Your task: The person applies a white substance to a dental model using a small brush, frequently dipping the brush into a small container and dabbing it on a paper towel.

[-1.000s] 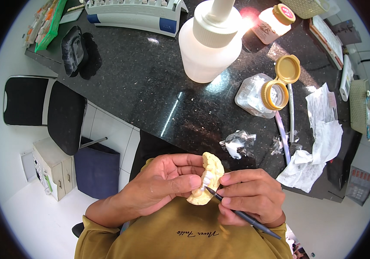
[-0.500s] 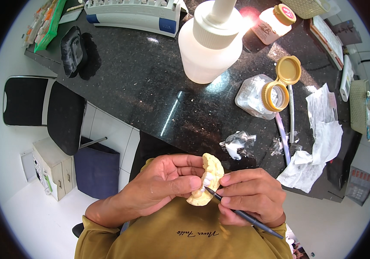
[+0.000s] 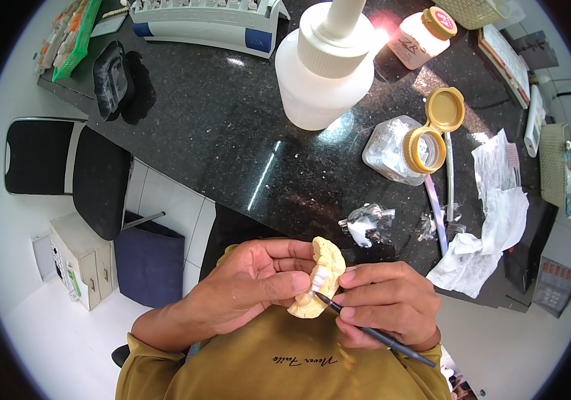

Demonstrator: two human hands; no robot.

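My left hand (image 3: 259, 283) is closed on a pale yellow dental cast (image 3: 327, 257), its thumb pressed near a short row of white teeth (image 3: 319, 279) on the cast. My right hand (image 3: 392, 300) pinches a slim dark pen-like tool (image 3: 382, 335). The tool's pointed tip touches or lies very close to the lower white tooth; I cannot tell which. Both hands are just off the near edge of the black counter, above my lap. On the counter beyond them lies a crumpled clear wrap with white paste (image 3: 365, 225).
An open clear jar with a gold lid (image 3: 399, 150) stands right of a large white pump bottle (image 3: 325, 73). A lilac stick (image 3: 436, 213) and crumpled white tissue (image 3: 492, 227) lie at the right. A black tray (image 3: 112, 80) is far left, beyond a black chair (image 3: 99, 180).
The tool's tip has shifted very slightly downward and left along the white teeth. Both hands and the cast hold nearly the same place.
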